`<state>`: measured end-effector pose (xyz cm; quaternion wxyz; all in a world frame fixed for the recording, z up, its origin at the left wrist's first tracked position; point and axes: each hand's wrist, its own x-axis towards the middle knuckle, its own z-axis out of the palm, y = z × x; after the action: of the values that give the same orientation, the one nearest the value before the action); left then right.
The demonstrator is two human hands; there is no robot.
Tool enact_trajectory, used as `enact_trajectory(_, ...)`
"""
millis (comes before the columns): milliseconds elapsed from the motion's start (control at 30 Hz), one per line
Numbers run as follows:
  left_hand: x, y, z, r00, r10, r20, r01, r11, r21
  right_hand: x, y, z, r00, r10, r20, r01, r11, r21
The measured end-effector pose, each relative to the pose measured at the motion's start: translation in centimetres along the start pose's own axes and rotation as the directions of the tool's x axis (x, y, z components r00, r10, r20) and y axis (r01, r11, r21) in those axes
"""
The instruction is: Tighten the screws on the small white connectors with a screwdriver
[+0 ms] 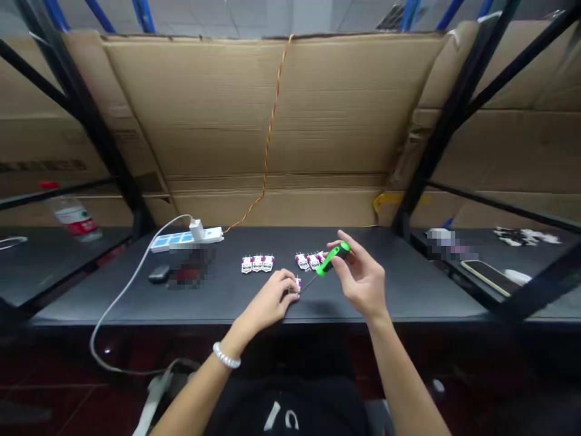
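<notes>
My left hand (278, 295) rests on the dark table and pinches a small white-and-magenta part (298, 284), mostly hidden by the fingers. In my right hand (363, 278) is a screwdriver (333, 259) with a green-and-black handle, held tilted between thumb and fingers. Its thin shaft points down-left, with the tip at or close to the pinched part; whether it touches I cannot tell. Just beyond my hands lies a group of similar white-and-magenta parts (313, 261), partly covered by the screwdriver. Another row of such parts (258, 263) sits to the left.
A white power strip (187, 238) with a plugged-in cable lies back left, near a black object (158, 274). Cardboard (272, 121) walls the back, with a twisted wire (269, 139) hanging down. Black rack posts (436, 145) stand at both sides. A phone (490, 277) lies far right, a bottle (75, 215) far left.
</notes>
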<state>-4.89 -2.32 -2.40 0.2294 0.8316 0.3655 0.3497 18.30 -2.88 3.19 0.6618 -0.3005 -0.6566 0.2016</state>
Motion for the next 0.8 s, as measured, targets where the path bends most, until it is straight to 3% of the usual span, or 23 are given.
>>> enact_trajectory(800, 0.08, 0.35, -0.01, 1.000, -0.004, -0.012, 0.004, 1.000, 0.019, -0.49, -0.67, 0.70, 0.999, -0.048, -0.006, 0.048, 0.996, -0.072)
